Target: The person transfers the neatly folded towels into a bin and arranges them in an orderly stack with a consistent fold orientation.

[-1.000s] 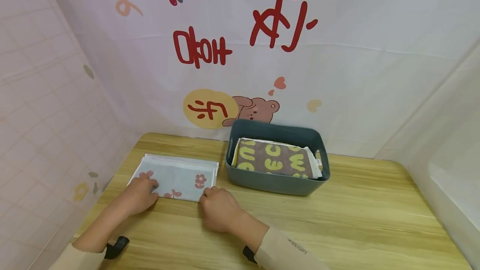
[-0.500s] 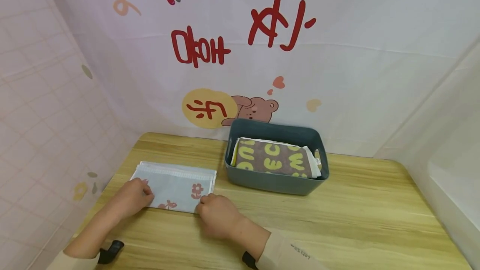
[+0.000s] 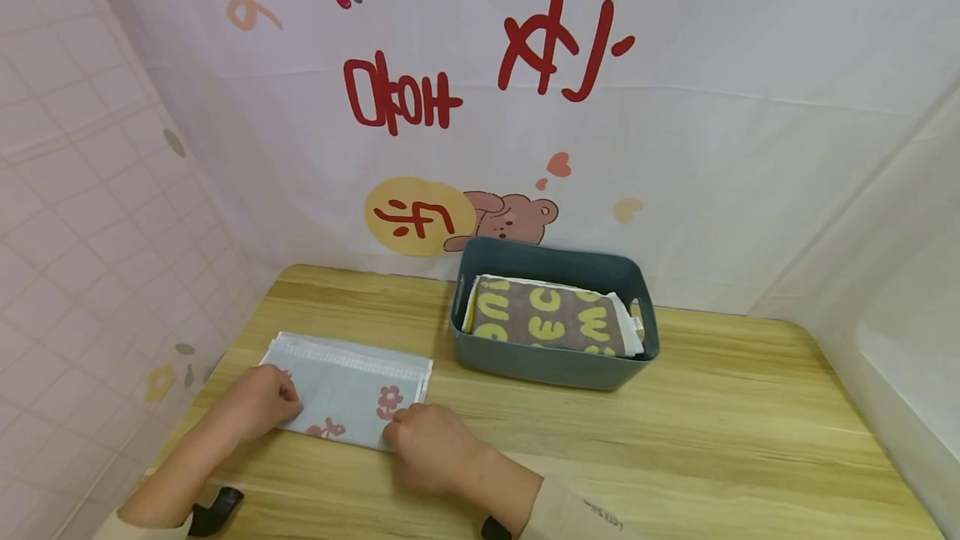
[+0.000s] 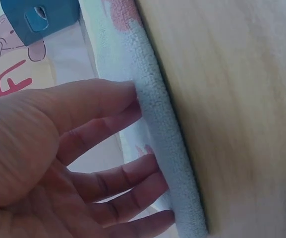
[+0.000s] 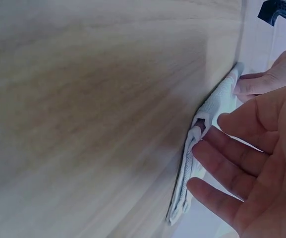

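A folded light-blue towel (image 3: 341,398) with pink flowers lies flat on the table, its long folded edge towards me. My left hand (image 3: 258,402) rests at the towel's near left corner. In the left wrist view its fingers (image 4: 118,181) are fairly straight, with the tips touching the towel beside the fold. At the near right corner, my right hand (image 3: 433,447) touches the towel's end. The right wrist view shows spread, slightly bent fingers (image 5: 227,168) against the layered edge; the thumb tip stands close to the towel.
A dark teal bin (image 3: 555,369) stands at the back of the table (image 3: 712,440), right of the towel. Inside it lies a folded brown towel (image 3: 543,315) with yellow letters. A printed white cloth wall (image 3: 697,190) rises behind the table.
The blue towel has slid towards me and slightly left, with both hands moving along at its near corners. The bin and brown towel have stayed in place.
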### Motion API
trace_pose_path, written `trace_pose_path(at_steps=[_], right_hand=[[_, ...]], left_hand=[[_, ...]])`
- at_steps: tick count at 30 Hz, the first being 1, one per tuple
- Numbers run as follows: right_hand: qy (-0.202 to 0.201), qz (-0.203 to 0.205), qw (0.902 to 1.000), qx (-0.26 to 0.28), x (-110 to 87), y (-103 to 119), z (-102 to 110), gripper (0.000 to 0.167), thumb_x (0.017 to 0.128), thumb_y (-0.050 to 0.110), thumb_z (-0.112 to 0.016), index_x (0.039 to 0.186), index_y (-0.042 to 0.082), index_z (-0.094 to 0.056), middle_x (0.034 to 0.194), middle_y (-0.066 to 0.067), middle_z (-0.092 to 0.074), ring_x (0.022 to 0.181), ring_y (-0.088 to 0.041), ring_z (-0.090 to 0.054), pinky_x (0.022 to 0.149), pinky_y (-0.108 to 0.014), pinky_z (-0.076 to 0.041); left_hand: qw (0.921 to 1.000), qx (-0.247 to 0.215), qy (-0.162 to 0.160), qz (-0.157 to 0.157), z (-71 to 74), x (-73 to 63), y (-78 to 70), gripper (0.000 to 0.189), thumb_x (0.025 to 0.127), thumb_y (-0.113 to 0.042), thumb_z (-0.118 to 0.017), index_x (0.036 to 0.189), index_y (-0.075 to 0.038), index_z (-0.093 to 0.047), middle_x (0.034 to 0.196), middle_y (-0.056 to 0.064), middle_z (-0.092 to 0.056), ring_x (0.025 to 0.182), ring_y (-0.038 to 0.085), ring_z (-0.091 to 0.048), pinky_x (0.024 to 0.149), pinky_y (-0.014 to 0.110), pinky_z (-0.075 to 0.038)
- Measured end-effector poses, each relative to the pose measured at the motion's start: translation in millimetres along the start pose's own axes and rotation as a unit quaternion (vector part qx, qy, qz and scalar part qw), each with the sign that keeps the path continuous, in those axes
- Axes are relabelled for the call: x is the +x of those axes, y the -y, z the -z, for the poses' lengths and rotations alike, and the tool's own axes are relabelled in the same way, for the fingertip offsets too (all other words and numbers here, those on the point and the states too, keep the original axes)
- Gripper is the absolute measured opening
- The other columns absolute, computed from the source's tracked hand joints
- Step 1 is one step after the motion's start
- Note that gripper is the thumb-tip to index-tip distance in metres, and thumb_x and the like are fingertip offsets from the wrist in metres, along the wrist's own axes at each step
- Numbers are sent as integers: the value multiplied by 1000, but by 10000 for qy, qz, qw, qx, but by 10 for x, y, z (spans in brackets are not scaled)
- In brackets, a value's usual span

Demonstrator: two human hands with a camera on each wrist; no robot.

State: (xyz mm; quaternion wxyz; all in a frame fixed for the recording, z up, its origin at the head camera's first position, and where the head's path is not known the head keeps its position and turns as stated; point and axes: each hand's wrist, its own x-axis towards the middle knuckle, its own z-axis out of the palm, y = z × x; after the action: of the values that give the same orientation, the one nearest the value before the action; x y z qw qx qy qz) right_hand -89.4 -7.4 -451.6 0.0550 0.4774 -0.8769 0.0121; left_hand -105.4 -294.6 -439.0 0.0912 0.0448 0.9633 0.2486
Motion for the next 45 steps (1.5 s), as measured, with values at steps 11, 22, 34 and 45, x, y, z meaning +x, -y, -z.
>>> trace_pose_path(at_steps=[11, 22, 34, 45], right_hand=[[-457, -1229, 9794, 1534, 15, -46, 38, 27, 85, 7, -72, 112, 10, -75, 98, 3, -72, 91, -9, -69, 73, -24, -56], [-944, -3149, 9149, 2344, 101, -166, -87, 42, 90, 22, -82, 119, -5, -68, 108, -16, -71, 97, -30, -72, 79, -44, -60], [-480, -3795, 8989, 2138, 207, -356, -192, 47, 85, 51, -83, 64, 16, -59, 60, 3, -53, 53, -14, -52, 44, -33, -38], [-97, -3993, 8985, 1819, 279, -307, -211, 52, 81, 58, -84, 74, 9, -68, 69, -2, -61, 61, -18, -58, 48, -36, -43]], left_hand=[[9980, 281, -559, -12, 29, -12, 53, 6, 85, -4, -71, 80, -3, -70, 78, 6, -61, 70, 23, -52, 62, 40, -46], [9949, 233, -931, 304, 138, 89, 136, 62, 90, -16, -75, 131, 25, -51, 122, 49, -51, 111, 67, -50, 87, 72, -47], [9968, 244, -218, 732, 164, 169, 246, 75, 94, -25, -73, 133, 31, -42, 128, 53, -48, 117, 67, -49, 91, 70, -48], [9955, 67, 239, 913, 209, 244, 343, 79, 95, -30, -72, 132, 31, -42, 108, 37, -65, 102, 50, -60, 90, 62, -50]])
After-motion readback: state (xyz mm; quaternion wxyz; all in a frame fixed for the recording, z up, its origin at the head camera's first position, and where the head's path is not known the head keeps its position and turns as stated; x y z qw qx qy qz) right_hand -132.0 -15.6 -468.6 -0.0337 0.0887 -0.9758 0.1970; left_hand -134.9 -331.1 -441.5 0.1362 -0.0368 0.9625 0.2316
